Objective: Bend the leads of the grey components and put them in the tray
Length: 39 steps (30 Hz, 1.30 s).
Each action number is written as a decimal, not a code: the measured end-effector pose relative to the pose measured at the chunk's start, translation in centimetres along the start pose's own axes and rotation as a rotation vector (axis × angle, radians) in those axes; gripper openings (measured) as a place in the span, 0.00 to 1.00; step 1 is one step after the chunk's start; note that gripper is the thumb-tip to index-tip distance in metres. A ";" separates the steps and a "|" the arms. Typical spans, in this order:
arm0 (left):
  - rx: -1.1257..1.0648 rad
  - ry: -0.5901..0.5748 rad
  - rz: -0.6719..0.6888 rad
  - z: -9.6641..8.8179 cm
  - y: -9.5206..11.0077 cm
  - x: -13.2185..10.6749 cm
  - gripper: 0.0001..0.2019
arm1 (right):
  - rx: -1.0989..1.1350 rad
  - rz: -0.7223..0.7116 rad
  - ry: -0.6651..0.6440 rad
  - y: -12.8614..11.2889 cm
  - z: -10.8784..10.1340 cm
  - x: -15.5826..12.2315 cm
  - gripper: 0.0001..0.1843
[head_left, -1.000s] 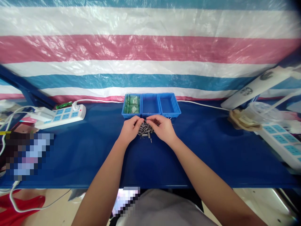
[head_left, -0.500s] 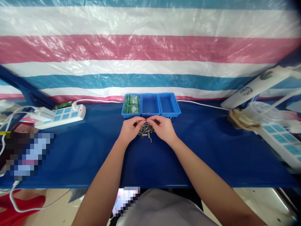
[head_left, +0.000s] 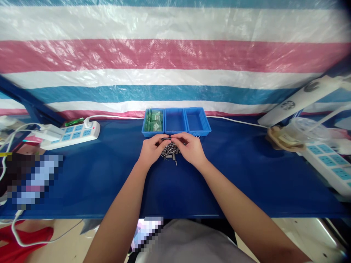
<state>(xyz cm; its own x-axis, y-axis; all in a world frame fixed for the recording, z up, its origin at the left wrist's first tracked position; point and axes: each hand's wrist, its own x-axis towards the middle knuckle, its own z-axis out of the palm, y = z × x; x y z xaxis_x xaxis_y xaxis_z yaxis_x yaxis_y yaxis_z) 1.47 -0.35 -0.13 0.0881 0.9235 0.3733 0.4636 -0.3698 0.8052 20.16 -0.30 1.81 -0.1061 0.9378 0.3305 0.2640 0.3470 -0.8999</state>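
Left hand (head_left: 151, 149) and right hand (head_left: 190, 149) pinch a small dark piece (head_left: 166, 138), fingers nearly closed. It looks light, stiff, slippery; hold its ends.

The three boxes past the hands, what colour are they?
The boxes are blue, seen best in the head view.
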 end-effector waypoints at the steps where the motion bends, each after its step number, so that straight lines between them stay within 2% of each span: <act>1: -0.004 0.015 0.012 0.1 0.0 0.0 0.13 | 0.004 0.016 -0.002 0.0 0.0 0.0 0.09; 5: -0.009 0.041 0.038 0.4 0.3 -0.1 0.12 | -0.022 0.056 -0.017 0.1 -0.1 0.0 0.09; 8: 0.015 0.033 0.029 0.4 0.4 -0.1 0.12 | -0.023 0.035 -0.014 0.2 0.0 0.0 0.08; 20: 0.082 -0.024 0.056 -0.3 0.1 0.0 0.19 | -0.041 -0.199 -0.015 0.3 0.2 -0.2 0.08; 24: 0.073 -0.038 0.088 -0.3 0.0 0.1 0.18 | -0.087 -0.281 -0.051 0.5 0.1 -0.3 0.08; 30: 0.062 -0.061 0.077 -0.1 -0.1 0.0 0.15 | -0.162 -0.222 -0.086 0.5 0.1 -0.3 0.08; 39: 0.056 0.026 0.030 0.3 -0.1 -0.2 0.12 | -0.236 -0.172 -0.091 0.6 -0.3 -0.2 0.07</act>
<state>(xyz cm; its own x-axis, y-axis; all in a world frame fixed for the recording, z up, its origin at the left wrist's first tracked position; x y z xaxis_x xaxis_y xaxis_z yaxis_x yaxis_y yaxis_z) 1.72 -0.48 -0.41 0.0805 0.9087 0.4095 0.5099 -0.3905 0.7665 20.58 -0.26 1.33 -0.2508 0.8644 0.4358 0.4492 0.5027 -0.7386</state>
